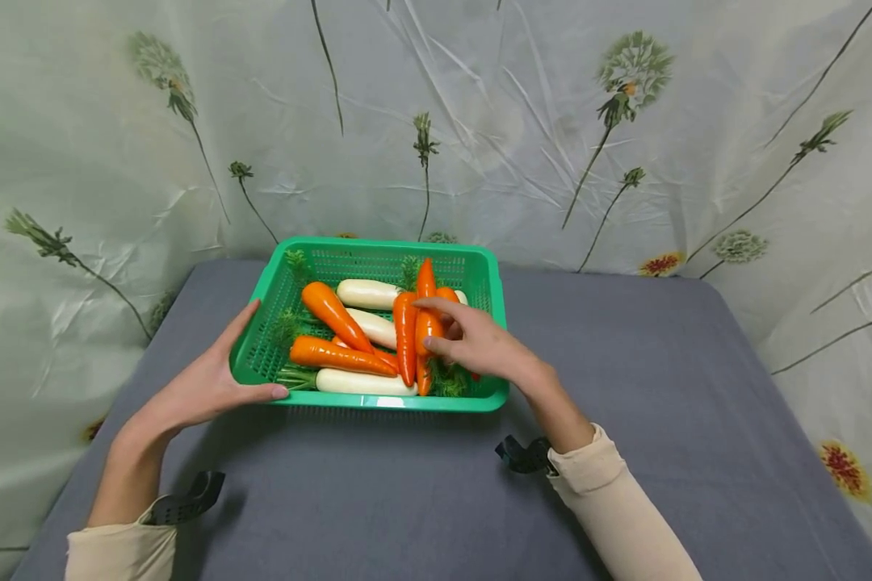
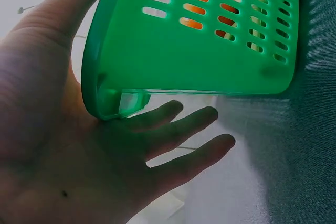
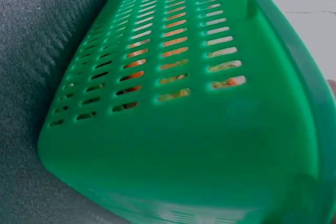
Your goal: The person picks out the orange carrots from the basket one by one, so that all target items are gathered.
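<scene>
A green perforated plastic basket holds several orange carrots and white radishes, with feathery green leaves among them. My left hand spans the basket's near left corner, thumb on the front rim and fingers along the left side. In the left wrist view, the fingers are straight and spread outside the basket wall. My right hand reaches over the basket's right half. Its thumb and index finger pinch a carrot lying among the others; its other fingers are partly hidden. The right wrist view mostly shows basket wall.
The basket stands toward the back of a table with a grey cloth. Behind and beside the table hangs a pale curtain printed with dandelions. Dark wrist straps sit by both cream sleeves.
</scene>
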